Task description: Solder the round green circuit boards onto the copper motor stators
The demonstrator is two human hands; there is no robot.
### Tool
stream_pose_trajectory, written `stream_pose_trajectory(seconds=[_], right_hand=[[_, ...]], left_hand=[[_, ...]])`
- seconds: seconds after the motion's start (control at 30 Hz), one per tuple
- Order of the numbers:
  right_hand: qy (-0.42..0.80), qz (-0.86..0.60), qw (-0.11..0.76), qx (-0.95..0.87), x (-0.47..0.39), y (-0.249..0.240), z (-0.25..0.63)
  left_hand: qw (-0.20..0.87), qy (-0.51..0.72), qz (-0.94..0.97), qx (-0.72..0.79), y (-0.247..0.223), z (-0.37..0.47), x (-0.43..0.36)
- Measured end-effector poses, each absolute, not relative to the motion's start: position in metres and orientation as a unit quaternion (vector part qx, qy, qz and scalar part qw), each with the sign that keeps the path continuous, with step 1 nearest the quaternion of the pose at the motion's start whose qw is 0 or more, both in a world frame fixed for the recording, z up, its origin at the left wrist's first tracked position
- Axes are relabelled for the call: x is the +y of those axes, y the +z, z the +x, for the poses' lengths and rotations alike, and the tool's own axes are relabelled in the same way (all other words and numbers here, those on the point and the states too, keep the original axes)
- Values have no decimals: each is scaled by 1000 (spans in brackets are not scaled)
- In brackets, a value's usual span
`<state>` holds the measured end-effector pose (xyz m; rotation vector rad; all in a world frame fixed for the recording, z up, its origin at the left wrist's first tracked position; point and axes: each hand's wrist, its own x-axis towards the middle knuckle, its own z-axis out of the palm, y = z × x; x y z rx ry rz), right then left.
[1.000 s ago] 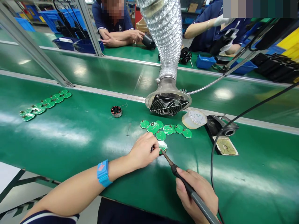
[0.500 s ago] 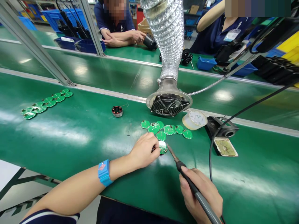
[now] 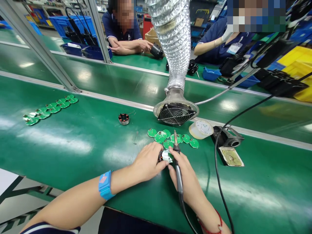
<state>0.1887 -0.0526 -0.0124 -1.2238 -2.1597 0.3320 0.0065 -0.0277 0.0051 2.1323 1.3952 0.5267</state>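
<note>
Left hand (image 3: 147, 162) has its fingers curled nearly closed on the round board (image 3: 167, 156), low over the bench (image 3: 97, 146); right hand (image 3: 187, 175) has fingers part-closed at the board's other edge, iron (image 3: 179, 178) tucked in the same grip; if that hand twists, the likely hot tip (image 3: 175, 133) could scorch the loose boards (image 3: 160, 137) right by it

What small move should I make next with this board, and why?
Probably turn the board slightly: the left hand and right hand have fingers at its opposite sides, while the iron, held in the right, points past it.
</note>
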Motion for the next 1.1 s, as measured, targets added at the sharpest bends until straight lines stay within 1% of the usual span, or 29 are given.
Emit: stream_pose_trajectory(seconds=[0.17,0.23,0.37,0.43,0.57,0.67,0.87,1.03,1.1], right_hand=[[143,-468,333,-806,-53,-23,185],[146,-472,338,-801,-53,-22,184],[152,-475,349,-793,-53,-21,181],[157,-477,354,-789,-53,-22,181],[161,-479,364,-782,-55,-22,182],[159,-484,379,-772,-58,-20,183],[144,-479,444,-743,-59,-18,183],[160,-481,466,-725,-57,-15,182],[152,-475,459,-735,-57,-14,182]], left_hand=[[208,89,841,492,5,-9,-33],[194,92,857,468,5,-12,-31],[184,137,873,430,5,-9,-27],[205,166,862,433,4,-6,-26],[292,240,809,450,1,1,-27],[339,270,777,457,0,3,-26],[357,281,770,447,1,8,-23],[388,278,762,437,1,12,-24],[415,280,746,439,1,13,-24]])
